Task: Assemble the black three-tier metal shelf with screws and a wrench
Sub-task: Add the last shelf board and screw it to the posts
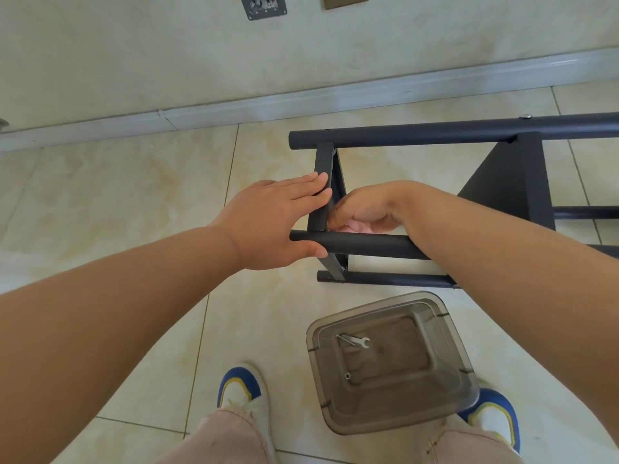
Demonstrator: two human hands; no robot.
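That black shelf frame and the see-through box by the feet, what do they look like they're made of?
The shelf frame looks like metal tubing with a matte black painted or powder-coated finish: even dull sheen, a silver screw head on top. The box seems to be smoky, translucent plastic: the floor tiles show faintly through its glossy, rounded walls.

Probably a room in a home: glossy beige floor tiles [134, 182], white skirting board [301, 98], marbled wall [167, 55].
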